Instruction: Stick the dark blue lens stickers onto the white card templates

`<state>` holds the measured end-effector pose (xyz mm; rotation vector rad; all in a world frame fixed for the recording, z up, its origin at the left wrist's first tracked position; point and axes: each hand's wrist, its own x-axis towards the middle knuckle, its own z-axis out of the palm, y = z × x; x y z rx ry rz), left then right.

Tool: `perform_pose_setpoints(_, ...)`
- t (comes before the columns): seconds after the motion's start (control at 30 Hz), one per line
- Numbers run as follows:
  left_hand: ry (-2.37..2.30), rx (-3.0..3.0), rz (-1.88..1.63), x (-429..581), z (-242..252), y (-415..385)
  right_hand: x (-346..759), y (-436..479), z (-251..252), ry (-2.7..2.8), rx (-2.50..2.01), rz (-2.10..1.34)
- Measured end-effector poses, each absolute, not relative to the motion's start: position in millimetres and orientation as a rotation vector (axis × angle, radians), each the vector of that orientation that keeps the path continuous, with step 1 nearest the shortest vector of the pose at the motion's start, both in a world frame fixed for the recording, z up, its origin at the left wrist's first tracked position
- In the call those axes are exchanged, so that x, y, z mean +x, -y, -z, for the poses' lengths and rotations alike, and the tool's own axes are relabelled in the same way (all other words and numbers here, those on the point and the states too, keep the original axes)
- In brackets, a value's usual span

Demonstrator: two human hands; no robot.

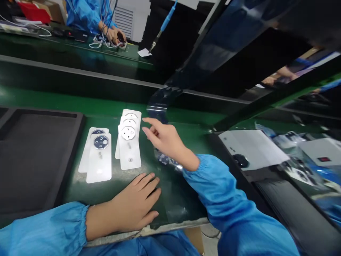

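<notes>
My left hand lies flat on the green mat near the front edge, fingers stretched out, holding nothing. My right hand hovers above the mat with fingers loosely spread, its fingertips close to a pile of white cards with octagonal cut-outs. To the left lies a second pile of white cards carrying dark round lens parts. A small patterned piece shows under my right wrist, mostly hidden.
A black foam tray sits at the left. White devices and glossy sheets crowd the right. A dark belt runs behind the mat. Across it, another person's hands work with cables. A blue soldering iron hangs overhead.
</notes>
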<state>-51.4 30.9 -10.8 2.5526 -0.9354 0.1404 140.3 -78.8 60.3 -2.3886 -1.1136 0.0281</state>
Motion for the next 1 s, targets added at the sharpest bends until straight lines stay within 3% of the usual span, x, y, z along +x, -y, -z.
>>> perform_pose_setpoints(0.1,0.877,2.583,-0.173,-50.6,11.0,-29.6,151.2,152.0,-45.6,1.350,-2.265,-0.389)
perform_pose_setpoints(0.17,0.877,2.642,-0.165,-48.5,9.8,-27.7,150.4,182.9,-25.7,1.459,-2.238,-0.423)
perform_pose_setpoints(0.43,0.938,2.730,-0.019,-42.8,9.3,-18.5,134.0,188.0,14.1,1.585,-2.135,0.267)
perform_pose_setpoints(0.57,0.905,2.723,-0.008,-45.6,10.4,-18.5,129.2,187.5,11.4,1.682,-1.949,0.319)
perform_pose_setpoints(1.0,0.842,2.682,-0.022,-48.2,2.0,-19.1,135.7,210.4,-49.0,1.387,-1.908,-0.732)
